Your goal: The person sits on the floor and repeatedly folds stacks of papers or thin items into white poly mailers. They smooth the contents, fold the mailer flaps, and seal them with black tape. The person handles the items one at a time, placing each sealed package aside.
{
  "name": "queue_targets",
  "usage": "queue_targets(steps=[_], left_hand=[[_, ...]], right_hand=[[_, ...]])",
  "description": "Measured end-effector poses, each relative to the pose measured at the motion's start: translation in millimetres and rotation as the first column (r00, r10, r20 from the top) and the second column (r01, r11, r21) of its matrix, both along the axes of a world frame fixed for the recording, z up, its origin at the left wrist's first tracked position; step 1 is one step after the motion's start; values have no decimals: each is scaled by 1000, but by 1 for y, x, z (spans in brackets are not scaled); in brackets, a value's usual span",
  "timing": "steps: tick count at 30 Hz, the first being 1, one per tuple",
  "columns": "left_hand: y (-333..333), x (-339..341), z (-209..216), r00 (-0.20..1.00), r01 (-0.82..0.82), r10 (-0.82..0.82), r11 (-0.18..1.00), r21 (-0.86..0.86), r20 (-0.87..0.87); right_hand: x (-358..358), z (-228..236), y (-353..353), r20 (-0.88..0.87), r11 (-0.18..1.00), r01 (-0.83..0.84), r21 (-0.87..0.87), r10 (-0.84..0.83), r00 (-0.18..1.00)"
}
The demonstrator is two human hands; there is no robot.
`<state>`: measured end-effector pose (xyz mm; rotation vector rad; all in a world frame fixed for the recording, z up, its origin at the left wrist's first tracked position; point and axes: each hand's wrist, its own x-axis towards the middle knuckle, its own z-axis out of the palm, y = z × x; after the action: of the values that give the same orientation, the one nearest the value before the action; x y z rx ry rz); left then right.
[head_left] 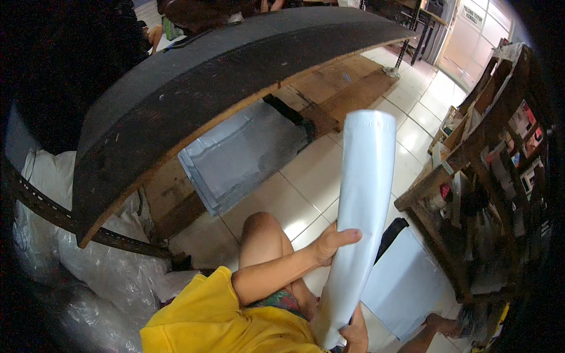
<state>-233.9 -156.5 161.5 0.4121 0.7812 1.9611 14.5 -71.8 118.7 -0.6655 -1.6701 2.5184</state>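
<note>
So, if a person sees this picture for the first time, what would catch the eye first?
Probably the long pale-blue roll right of centre, held by the left hand partway up and the right hand near its lower end. Next, the bright yellow shirt at the bottom and the big dark table stretching across the top.

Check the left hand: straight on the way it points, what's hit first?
The light blue plastic bundle, already in the left hand's grip. Beyond it, the line seems to run toward the dark wooden rack, though depth is unclear.
</note>
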Motion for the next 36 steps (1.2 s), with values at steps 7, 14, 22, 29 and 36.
queue_targets(steps=[7,14,22,29,36], left_hand=[[-2,10,30,992,122,-118,989,85,-52],[8,22,14,981,22,-48,990,-139,-188],[19,15,-8,881,402,-460,849,343,107],[9,25,-3,929,133,-233,936,-327,-288],[4,58,-35,893,17,-174,934,-356,-414]], right_hand=[[-8,-12,9,65,935,-351,57,347,936],[-2,-6,-19,16,890,-108,-443,128,992],[-4,-33,-10,108,915,-404,-2,402,909],[-45,39,52,3,960,128,248,-133,991],[-123,87,53,-236,667,399,629,-326,916]])
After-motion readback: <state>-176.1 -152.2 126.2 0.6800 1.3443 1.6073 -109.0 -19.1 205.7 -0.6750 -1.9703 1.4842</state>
